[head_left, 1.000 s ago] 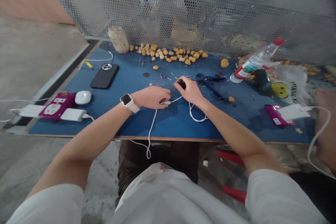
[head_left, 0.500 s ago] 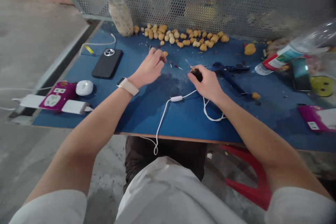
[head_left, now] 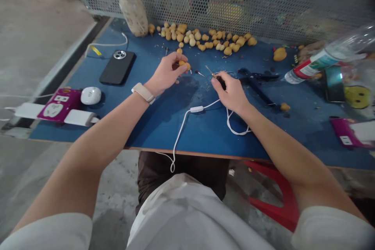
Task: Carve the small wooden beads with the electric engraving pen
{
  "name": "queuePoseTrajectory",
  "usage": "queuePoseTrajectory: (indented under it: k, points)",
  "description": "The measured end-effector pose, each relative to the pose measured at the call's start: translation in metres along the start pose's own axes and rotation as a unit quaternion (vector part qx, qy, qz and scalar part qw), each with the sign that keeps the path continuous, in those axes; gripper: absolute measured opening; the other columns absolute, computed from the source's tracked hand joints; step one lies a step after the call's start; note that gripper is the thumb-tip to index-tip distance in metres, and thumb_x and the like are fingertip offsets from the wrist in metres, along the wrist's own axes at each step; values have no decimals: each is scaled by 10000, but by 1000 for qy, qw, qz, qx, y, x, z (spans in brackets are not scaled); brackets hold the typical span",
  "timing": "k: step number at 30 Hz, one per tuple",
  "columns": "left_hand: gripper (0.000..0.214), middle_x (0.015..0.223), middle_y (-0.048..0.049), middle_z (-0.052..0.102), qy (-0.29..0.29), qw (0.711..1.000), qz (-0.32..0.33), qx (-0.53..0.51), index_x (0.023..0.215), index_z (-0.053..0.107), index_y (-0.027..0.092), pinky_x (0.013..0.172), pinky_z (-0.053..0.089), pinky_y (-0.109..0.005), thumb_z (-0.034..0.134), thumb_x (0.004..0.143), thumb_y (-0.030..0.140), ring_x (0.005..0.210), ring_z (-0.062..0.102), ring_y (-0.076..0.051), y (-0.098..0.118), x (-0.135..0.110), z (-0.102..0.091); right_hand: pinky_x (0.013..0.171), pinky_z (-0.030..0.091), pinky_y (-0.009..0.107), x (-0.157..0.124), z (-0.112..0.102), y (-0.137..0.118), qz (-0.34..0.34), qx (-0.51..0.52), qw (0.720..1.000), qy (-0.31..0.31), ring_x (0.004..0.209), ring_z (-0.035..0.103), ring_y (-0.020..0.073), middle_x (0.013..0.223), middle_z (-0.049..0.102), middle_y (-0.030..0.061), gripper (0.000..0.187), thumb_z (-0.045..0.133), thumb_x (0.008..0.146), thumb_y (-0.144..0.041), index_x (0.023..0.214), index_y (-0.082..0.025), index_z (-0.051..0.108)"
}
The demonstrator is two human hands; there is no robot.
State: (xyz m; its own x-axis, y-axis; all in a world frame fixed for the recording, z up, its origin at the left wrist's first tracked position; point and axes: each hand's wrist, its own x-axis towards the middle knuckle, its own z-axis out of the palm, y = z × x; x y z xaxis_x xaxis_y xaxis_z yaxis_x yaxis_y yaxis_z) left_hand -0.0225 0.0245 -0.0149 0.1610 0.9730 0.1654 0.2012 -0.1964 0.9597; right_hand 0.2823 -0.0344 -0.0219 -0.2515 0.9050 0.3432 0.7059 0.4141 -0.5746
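Observation:
Pinched in the fingers of my left hand (head_left: 166,72) is a small tan bottle gourd (head_left: 184,64), lifted just above the blue tabletop. My right hand (head_left: 231,91) is wrapped round a dark tool with a thin metal bit (head_left: 209,71), its tip pointing up and left toward the gourd but apart from it. A white cord with an inline switch (head_left: 196,109) runs in under the right hand. Between the hands lie small thin bits (head_left: 199,73) on the table. Another gourd (head_left: 179,50) rests just behind my left fingers.
Several small gourds (head_left: 192,41) line the back by a perforated metal panel (head_left: 175,0). A phone (head_left: 118,68), white case (head_left: 90,95) and purple power strip (head_left: 55,105) sit left. Dark-blue pliers (head_left: 259,90) and a plastic bottle (head_left: 310,68) lie right.
My left hand has come up from the table with a gourd now showing in its fingers, turned toward the tool. The right hand stays nearly in place.

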Motion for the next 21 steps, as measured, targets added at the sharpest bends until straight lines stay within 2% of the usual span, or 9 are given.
queuePoseTrajectory:
  k: [3, 7, 12, 17, 21]
  points:
    - [96, 1135, -67, 890, 6, 999, -19, -50, 1254, 815, 219, 897, 698, -305, 786, 1198, 147, 1020, 860, -185, -3, 1, 10, 901, 585, 483, 0, -1, -5, -5, 6, 1000, -12, 921, 788, 346, 1004, 856, 118, 834, 381, 1238, -1007, 1240, -279, 790]
    - [187, 1250, -83, 919, -2, 992, -32, -125, 1266, 847, 209, 871, 674, -270, 680, 1225, 134, 1038, 910, -165, -3, -1, 19, 902, 573, 499, 1, -2, -12, -5, -2, 999, -39, 946, 800, 366, 1004, 860, 124, 765, 408, 1262, -948, 1238, -285, 788]
    - [121, 1258, -90, 934, -22, 985, -33, -168, 1223, 848, 220, 1045, 745, -334, 773, 1165, 144, 1194, 938, -215, 7, -7, 23, 866, 536, 482, 1, 0, -15, 0, -16, 998, -55, 958, 803, 358, 1043, 881, 120, 639, 445, 1291, -822, 1264, -280, 783]
    - [144, 1271, -78, 925, -25, 982, -19, -189, 1172, 839, 214, 1226, 750, -385, 803, 1103, 93, 1313, 918, -220, 16, -15, 27, 878, 538, 469, 0, 0, -16, -7, -7, 998, -59, 952, 801, 346, 1044, 886, 113, 626, 440, 1292, -810, 1256, -278, 768]
    - [133, 1268, -80, 919, -34, 981, -13, -191, 1155, 828, 212, 1304, 731, -402, 802, 1110, 89, 1342, 924, -223, 20, -18, 29, 882, 535, 464, 1, 0, -17, -16, -3, 998, -60, 962, 806, 350, 1031, 878, 111, 598, 461, 1286, -792, 1247, -278, 764]
